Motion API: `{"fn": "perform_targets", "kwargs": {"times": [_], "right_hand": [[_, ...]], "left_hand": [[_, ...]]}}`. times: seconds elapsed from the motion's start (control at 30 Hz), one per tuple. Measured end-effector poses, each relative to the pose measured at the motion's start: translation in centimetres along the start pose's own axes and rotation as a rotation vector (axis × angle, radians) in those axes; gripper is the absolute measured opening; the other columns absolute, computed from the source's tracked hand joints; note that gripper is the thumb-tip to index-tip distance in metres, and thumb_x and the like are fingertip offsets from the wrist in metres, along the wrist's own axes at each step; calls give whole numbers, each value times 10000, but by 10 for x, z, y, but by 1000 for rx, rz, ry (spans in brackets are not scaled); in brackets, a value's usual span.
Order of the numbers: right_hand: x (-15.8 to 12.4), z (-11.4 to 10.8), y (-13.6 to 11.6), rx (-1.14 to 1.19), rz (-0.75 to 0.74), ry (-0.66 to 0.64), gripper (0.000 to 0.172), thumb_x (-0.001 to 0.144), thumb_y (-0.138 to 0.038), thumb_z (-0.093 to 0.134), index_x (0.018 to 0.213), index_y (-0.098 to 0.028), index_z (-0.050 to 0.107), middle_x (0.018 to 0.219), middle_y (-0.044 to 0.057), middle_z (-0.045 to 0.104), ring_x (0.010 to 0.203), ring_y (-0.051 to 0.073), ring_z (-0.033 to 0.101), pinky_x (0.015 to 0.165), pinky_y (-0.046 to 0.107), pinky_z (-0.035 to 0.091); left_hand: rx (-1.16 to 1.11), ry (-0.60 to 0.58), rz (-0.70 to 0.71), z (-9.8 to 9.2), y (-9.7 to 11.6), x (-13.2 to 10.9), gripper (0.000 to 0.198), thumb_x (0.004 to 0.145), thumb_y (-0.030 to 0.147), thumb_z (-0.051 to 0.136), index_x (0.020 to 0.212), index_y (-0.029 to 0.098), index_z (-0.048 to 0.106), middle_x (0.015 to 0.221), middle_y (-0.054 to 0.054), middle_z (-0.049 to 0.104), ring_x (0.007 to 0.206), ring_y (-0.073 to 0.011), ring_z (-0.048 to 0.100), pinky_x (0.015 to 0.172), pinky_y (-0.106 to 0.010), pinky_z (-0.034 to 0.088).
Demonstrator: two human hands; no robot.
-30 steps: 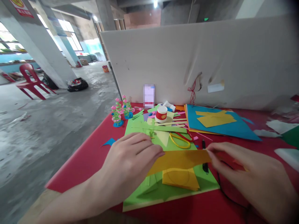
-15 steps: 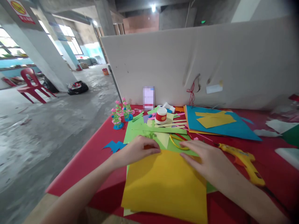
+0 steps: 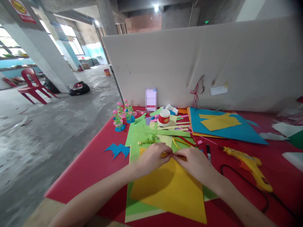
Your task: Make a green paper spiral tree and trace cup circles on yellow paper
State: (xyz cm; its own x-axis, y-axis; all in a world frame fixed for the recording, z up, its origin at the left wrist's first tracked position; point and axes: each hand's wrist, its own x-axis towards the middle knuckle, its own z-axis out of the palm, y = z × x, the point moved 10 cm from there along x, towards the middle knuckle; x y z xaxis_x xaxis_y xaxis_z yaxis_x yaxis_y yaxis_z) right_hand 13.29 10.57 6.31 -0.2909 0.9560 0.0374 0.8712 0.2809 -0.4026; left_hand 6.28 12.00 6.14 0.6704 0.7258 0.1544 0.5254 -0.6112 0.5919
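A sheet of yellow paper (image 3: pixel 170 192) lies over green sheets (image 3: pixel 132 205) in front of me, its far edge raised a little. My left hand (image 3: pixel 153 159) pinches that far edge with thumb and fingers. Right beside it, my right hand (image 3: pixel 195 162) pinches the same edge, and the fingertips of both hands nearly meet. Just beyond are yellow and red looped handles (image 3: pixel 177 143), which look like scissors. A black-and-grey pen (image 3: pixel 208 153) lies to the right of my right hand.
At right lies a yellow glue gun (image 3: pixel 251 165) with a black cord. Blue sheets (image 3: pixel 213 134) carry yellow scraps behind it. A red-and-white cup (image 3: pixel 163 119), paper strips and a phone (image 3: pixel 151 100) stand or lie at the back. Small paper trees (image 3: pixel 118 121) and blue scraps (image 3: pixel 117 150) are left.
My hands have come together at the middle of the yellow paper's far edge and now pinch it. The paper has turned slightly, baring more green at left. The pen has come into view.
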Motion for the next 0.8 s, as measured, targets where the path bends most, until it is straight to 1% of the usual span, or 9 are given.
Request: {"fn": "perform_targets", "kwargs": {"times": [0.1,0.2,0.4,0.5,0.57,0.63,0.67,0.73,0.8], "right_hand": [[-1,-1,0,-26,11,26,286,831,-237,437,676,-249,678,613,-2,647,576,142,585,468,228,297],[-4,-4,6,-48,28,49,299,818,-234,453,611,-244,667,590,-2,644,578,151,592,456,229,287],[-15,-14,26,-51,45,82,263,805,-214,463,699,-261,700,684,-1,681,649,161,627,509,223,387],[-18,-15,32,-47,52,81,250,801,-218,471,724,-266,704,711,-5,688,662,166,634,531,227,418],[-18,-13,32,-43,55,77,247,803,-216,472,733,-265,704,735,-6,691,682,170,637,553,233,433],[-16,-11,28,-38,54,71,236,802,-215,478,745,-265,701,768,-9,693,716,176,639,583,241,445],[-15,-10,25,-35,50,67,230,802,-214,481,751,-266,699,780,-12,693,728,177,639,596,244,449],[-13,-9,19,-30,38,58,225,806,-216,480,768,-268,695,788,-16,692,735,174,638,606,244,451],[-12,-10,15,-16,36,69,224,811,-218,475,790,-268,692,784,-14,690,726,166,638,599,237,450]], "left_hand": [[18,-5,-21,2,-3,1,163,766,131,500,820,180,647,770,-1,662,683,-124,599,632,-199,424],[48,-3,-57,-2,-14,0,170,732,108,508,784,180,653,763,4,671,685,-129,609,637,-198,432],[131,22,-135,-22,-49,-13,158,718,101,508,743,170,648,726,-1,668,652,-134,610,611,-197,452],[183,73,-152,-35,-54,-20,155,756,115,484,773,158,632,771,-26,664,716,-159,616,657,-237,475],[213,115,-133,-38,-46,-21,162,797,132,456,844,156,610,871,-46,654,818,-171,608,792,-305,467],[218,131,-16,-32,-23,-18,165,836,161,441,922,161,582,957,-47,635,898,-162,589,928,-360,399],[209,117,56,-26,-10,-16,169,851,178,439,957,163,569,982,-45,626,917,-155,581,954,-364,378],[179,55,148,-9,9,-11,188,872,200,421,1001,158,552,980,-50,617,902,-153,580,881,-321,432],[155,-10,143,5,16,-6,195,880,192,403,985,155,563,912,-50,617,825,-149,589,733,-256,474]]}}
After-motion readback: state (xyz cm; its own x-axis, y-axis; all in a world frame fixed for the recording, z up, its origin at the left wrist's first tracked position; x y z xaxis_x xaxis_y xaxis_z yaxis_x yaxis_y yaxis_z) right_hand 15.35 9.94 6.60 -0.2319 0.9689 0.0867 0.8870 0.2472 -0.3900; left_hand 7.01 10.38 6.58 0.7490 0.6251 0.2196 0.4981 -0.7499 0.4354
